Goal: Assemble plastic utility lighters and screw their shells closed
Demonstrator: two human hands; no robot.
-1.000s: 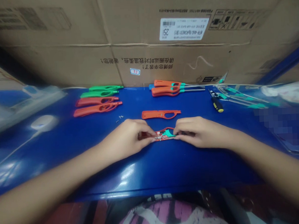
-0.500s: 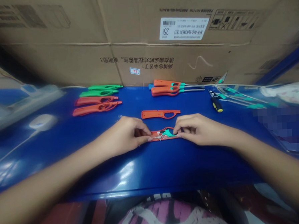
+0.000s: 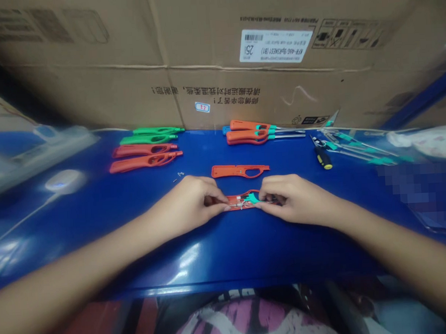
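In front of me on the blue table lies an orange lighter half-shell, open side up, with a green trigger and thin white wires inside. My left hand pinches its left end between thumb and fingers. The fingers of my right hand are closed on its right end, near the trigger, and cover that end. Just beyond my hands rests a second, matching orange half-shell, which neither hand touches.
Green lighter shells and red lighter shells lie back left. Orange lighters with metal tubes sit by the cardboard box. A screwdriver and several green-and-metal nozzle parts are right. Small screws lie near my left hand.
My right hand has shifted slightly left along the half-shell, its thumb now closer to the green trigger. The left hand keeps its pinch at the other end.
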